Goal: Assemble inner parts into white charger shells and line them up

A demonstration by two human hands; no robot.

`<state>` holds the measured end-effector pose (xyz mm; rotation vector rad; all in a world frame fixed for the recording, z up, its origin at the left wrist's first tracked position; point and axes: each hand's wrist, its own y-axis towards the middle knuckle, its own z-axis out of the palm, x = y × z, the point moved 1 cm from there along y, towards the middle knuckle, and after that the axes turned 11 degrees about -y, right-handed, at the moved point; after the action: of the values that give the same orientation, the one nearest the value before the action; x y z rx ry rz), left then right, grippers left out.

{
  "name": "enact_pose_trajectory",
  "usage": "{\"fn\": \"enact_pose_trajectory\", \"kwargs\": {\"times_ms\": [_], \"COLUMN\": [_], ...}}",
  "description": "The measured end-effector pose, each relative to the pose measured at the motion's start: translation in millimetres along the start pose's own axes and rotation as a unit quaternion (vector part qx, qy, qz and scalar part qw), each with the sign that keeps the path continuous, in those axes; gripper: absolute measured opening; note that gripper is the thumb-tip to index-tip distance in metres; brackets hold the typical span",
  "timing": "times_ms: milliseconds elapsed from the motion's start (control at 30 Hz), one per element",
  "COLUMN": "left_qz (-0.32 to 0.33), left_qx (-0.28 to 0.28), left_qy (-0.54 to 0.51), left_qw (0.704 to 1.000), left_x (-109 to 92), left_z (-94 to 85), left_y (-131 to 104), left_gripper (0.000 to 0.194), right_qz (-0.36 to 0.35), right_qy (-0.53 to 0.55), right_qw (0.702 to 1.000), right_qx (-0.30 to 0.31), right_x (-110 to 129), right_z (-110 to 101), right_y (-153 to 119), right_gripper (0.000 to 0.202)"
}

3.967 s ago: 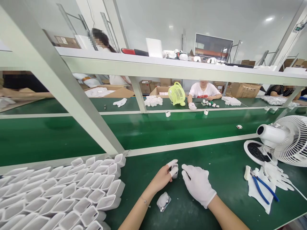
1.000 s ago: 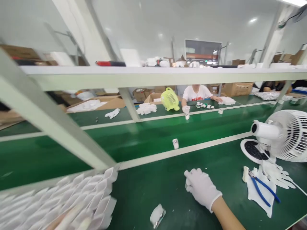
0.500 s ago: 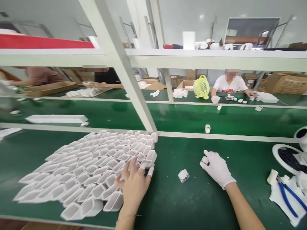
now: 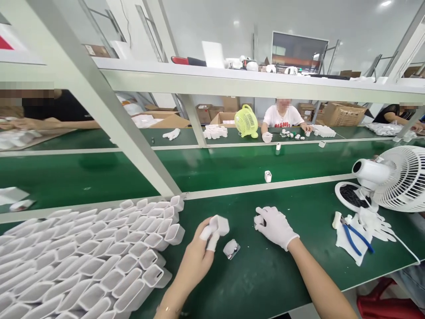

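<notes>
My left hand [image 4: 201,250], with white covers on some fingertips, is closed around one white plastic housing [image 4: 222,225], a hollow open-ended shell. Left of it, many like housings [image 4: 133,270] stand packed in rows on the green worktop. Just right of the held housing lies a small white part with a metallic edge [image 4: 231,249]. My right hand [image 4: 274,225], in a white glove, rests on the worktop, its fingers curled over a small white and metallic part [image 4: 258,220] that the glove mostly hides.
Blue-handled pliers [image 4: 352,235] lie on white cloth at right, beside a white glove [image 4: 378,223] and a white fan [image 4: 400,177]. A slanted post [image 4: 133,155] rises behind the housings. One housing [image 4: 268,176] sits on the green conveyor [image 4: 226,164]. A co-worker [image 4: 282,116] sits opposite.
My left hand has left the rows with one housing in its fingers and moved right, near the loose part. My right hand keeps its grip. The view has turned right.
</notes>
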<state>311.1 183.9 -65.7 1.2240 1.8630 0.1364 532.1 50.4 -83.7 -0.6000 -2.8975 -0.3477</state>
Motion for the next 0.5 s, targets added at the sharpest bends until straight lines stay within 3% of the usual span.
{"fn": "enact_pose_trajectory", "kwargs": {"times_ms": [67, 133, 233, 333, 500], "left_qz": [-0.042, -0.077, -0.083, -0.097, -0.134], "left_qx": [0.013, -0.004, -0.015, -0.021, 0.003], "left_qy": [-0.103, -0.223, -0.261, -0.286, -0.347], "left_qw": [0.994, 0.972, 0.962, 0.953, 0.928], "left_x": [7, 14, 19, 28, 43], "left_z": [14.3, 28.6, 48.9, 68.9, 97.3], "left_y": [24, 47, 79, 105, 116], "left_gripper": [0.027, 0.023, 0.02, 0.017, 0.056], "right_qz": [0.007, 0.003, 0.004, 0.034, 0.056], "right_qy": [0.007, 0.014, 0.02, 0.03, 0.04], "right_qw": [1.0, 1.0, 0.999, 0.997, 0.994], "right_qx": [-0.01, -0.022, -0.049, -0.067, -0.09], "right_x": [1, 2, -2, -12, -18], "right_z": [1, 2, 10, 27, 39], "right_y": [0, -1, 0, 10, 20], "right_gripper": [0.042, 0.027, 0.015, 0.028, 0.038]}}
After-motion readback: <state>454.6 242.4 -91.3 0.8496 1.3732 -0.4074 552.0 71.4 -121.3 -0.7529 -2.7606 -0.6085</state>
